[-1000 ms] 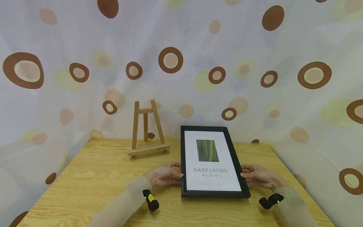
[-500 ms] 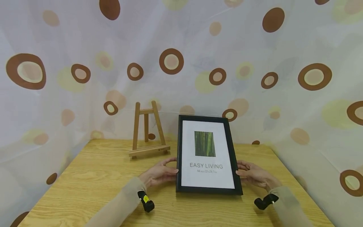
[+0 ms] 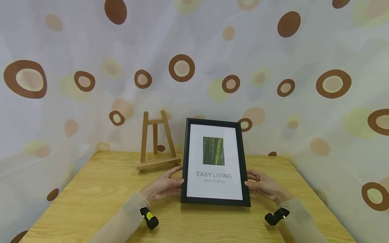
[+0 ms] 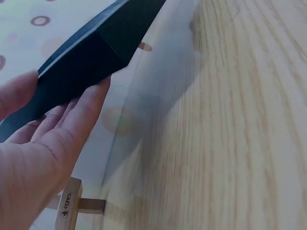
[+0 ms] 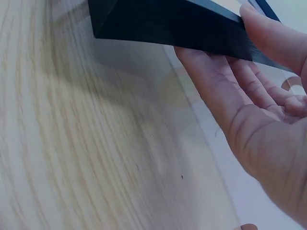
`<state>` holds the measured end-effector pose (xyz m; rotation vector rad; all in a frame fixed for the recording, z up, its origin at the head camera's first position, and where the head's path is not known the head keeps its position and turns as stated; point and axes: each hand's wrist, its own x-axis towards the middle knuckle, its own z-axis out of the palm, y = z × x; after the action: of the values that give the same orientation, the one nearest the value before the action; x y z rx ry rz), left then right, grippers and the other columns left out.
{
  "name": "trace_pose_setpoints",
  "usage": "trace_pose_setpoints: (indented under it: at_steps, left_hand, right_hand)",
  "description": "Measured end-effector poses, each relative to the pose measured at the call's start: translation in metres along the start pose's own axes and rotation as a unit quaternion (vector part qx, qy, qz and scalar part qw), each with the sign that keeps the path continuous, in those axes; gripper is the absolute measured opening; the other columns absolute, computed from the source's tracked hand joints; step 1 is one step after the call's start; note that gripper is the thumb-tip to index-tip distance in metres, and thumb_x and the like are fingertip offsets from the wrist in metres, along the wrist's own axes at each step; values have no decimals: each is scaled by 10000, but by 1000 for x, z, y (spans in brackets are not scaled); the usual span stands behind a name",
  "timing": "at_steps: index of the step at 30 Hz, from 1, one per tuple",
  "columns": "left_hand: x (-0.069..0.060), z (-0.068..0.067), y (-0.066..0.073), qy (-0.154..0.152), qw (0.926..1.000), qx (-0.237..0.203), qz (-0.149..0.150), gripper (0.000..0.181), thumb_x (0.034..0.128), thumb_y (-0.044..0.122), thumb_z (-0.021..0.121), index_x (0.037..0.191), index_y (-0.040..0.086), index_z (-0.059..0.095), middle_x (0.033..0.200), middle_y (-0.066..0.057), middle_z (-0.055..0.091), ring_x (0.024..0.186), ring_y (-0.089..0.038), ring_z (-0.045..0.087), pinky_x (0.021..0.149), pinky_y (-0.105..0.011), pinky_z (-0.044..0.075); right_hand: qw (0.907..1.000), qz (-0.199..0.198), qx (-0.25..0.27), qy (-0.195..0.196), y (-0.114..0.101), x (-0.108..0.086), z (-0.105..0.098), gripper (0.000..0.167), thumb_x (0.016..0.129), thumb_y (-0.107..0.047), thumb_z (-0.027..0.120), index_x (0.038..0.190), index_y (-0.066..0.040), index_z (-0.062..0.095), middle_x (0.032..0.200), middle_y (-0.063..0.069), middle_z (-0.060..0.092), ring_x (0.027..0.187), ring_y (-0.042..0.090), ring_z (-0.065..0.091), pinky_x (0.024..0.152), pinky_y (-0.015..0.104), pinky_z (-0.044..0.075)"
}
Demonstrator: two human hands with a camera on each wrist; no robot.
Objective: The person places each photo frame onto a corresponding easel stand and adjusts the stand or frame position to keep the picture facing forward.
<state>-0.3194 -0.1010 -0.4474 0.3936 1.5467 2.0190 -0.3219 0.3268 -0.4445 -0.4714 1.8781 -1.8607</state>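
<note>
A black picture frame (image 3: pixel 214 162) with a white insert, a green forest picture and the words "EASY LIVING" is held between both hands, its top leaning away. My left hand (image 3: pixel 164 185) grips its left edge, thumb on the front side and fingers behind. The right hand (image 3: pixel 265 186) grips the opposite edge the same way. In both wrist views the frame's black border (image 4: pixel 72 72) is off the table, with fingers under it. To the left of the frame, a small wooden easel (image 3: pixel 156 141) stands upright with nothing on its ledge.
The wooden table (image 3: pixel 100 192) runs back to a wall covering (image 3: pixel 194 98) with brown and yellow dots, which also encloses both sides. The easel's ledge (image 3: pixel 158 163) lies just beyond my left hand.
Both hands have moved left together with the picture frame, bringing it closer to the easel. The frame has also risen and tilted more upright. The easel has not moved.
</note>
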Motion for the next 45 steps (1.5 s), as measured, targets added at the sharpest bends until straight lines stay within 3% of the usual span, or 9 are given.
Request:
trace_pose_setpoints:
  at_steps: [5, 10, 19, 25, 29, 33, 37, 42, 45]
  left_hand:
    - [-6, -4, 1, -101, 9999, 78, 54, 795, 944, -4, 604, 1573, 212, 169, 1279, -225, 587, 1038, -265, 653, 992, -510, 499]
    - [-10, -10, 1, -5, 9994, 341, 102, 843, 926, -33, 617, 1578, 192, 133, 1292, -253, 565, 1029, -253, 652, 985, -513, 503]
    - [-12, -19, 9, 144, 9982, 449, 371, 844, 927, -50, 601, 1585, 146, 110, 1247, -208, 607, 1014, -218, 655, 976, -515, 507]
    - [-14, -23, 12, 236, 9956, 732, 532, 781, 932, -15, 614, 1559, 41, 151, 1240, -187, 618, 995, -203, 661, 962, -486, 523]
    - [-17, -25, 13, 347, 9949, 832, 454, 744, 927, 5, 633, 1529, -30, 197, 1318, -237, 552, 1036, -208, 641, 957, -447, 534]
    - [-20, -27, 12, 451, 9943, 867, 429, 746, 927, -3, 628, 1534, -18, 194, 1365, -279, 486, 1066, -213, 619, 950, -412, 538]
    - [-23, -30, 11, 562, 9939, 844, 445, 774, 929, 14, 632, 1549, 11, 169, 1378, -284, 460, 1075, -212, 614, 957, -405, 533]
    - [-25, -33, 10, 549, 9945, 819, 360, 792, 944, 43, 627, 1563, 45, 134, 1452, -303, 396, 1124, -217, 602, 1002, -429, 507]
    - [-25, -34, 11, 511, 9945, 815, 405, 789, 955, 60, 617, 1570, 68, 123, 1480, -306, 373, 1150, -219, 594, 1039, -458, 478]
  right_hand:
    - [9999, 12, -8, 121, 1, 3, 7, 644, 979, -20, 560, 1469, 95, 158, 1288, 52, 508, 1086, 175, 615, 943, 402, 546]
    - [9996, 98, -140, 218, -1, 8, 15, 766, 980, -50, 573, 1503, 106, 35, 1378, 128, 403, 1124, 167, 581, 984, 429, 521]
    - [9985, -12, -189, 522, -9, 20, 24, 795, 969, -72, 602, 1546, 41, 67, 1318, 81, 492, 1116, 163, 602, 971, 391, 535]
    - [9971, -35, -141, 741, -12, 23, 35, 774, 979, -108, 598, 1559, 13, 100, 1346, 84, 520, 1089, 169, 640, 977, 496, 518]
    - [9965, 7, -258, 792, -14, 23, 41, 773, 984, -149, 601, 1569, -22, 113, 1344, 111, 497, 1086, 169, 630, 963, 538, 515]
    - [9972, 85, -297, 678, -16, 23, 46, 801, 992, -174, 591, 1587, -92, 60, 1396, 202, 440, 1117, 186, 603, 960, 559, 509]
    - [9992, 61, -182, 338, -17, 23, 47, 848, 985, -103, 584, 1591, -153, -7, 1526, 315, 273, 1159, 257, 602, 971, 589, 489]
    - [9999, 106, 27, -110, -15, 25, 45, 967, 944, 24, 590, 1579, -209, -101, 1581, 342, 92, 1174, 307, 605, 967, 612, 479]
    - [9997, -1, -39, -251, -13, 27, 44, 979, 951, 39, 570, 1571, -225, -140, 1578, 351, 71, 1188, 305, 599, 968, 601, 483]
